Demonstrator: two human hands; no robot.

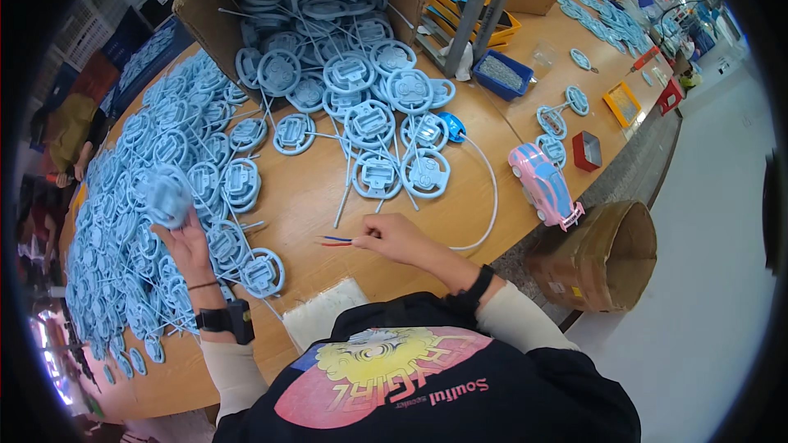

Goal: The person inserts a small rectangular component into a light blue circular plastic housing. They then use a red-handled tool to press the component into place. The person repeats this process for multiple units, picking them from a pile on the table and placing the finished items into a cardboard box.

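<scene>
A light-blue toy steering wheel (pixel 167 196), smeared by motion, is right at the fingertips of my left hand (pixel 189 248). That hand is palm up, thumb and fingers spread, and not wrapped round the wheel; whether they still touch is unclear. A large heap of similar wheels (pixel 131 234) surrounds it on the left of the table. My right hand (pixel 390 238) is closed in a pinch over the table's middle. Thin red and blue wires (pixel 335 241) stick out leftward from its fingers. A white cable (pixel 495 197) curves from a blue rounded piece (pixel 452 127) to behind my right forearm.
A tipped cardboard box (pixel 201 12) spills more wheels onto the wooden table (pixel 308 189). To the right are a pink toy car (pixel 542 184), blue tray (pixel 502 74), yellow tray (pixel 621 104) and metal post (pixel 476 12). A cardboard carton (pixel 566 271) stands beyond the table edge.
</scene>
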